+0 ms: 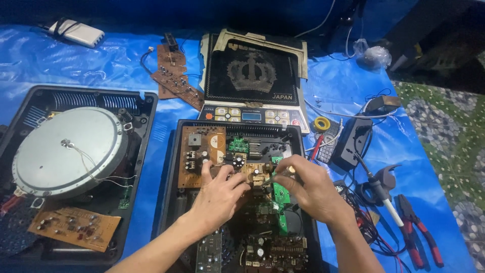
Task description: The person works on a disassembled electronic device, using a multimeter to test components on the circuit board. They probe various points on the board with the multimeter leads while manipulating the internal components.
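A blue plastic sheet (151, 151) covers the floor and carries everything. At its middle lies an opened black appliance case (174, 202) full of circuit boards. Toward the left edge sits a second open case (146, 108) with a round grey disc inside. Near the far edge lies a black glass top panel (252, 76) with a button strip, brown loose boards (174, 76) just left of it, and a white power adapter (76, 31) at the far left corner. Toward the right edge lie a yellow tape roll (322, 123), a black box (351, 141), what looks like a soldering iron (384, 194), and red-handled pliers (419, 235).
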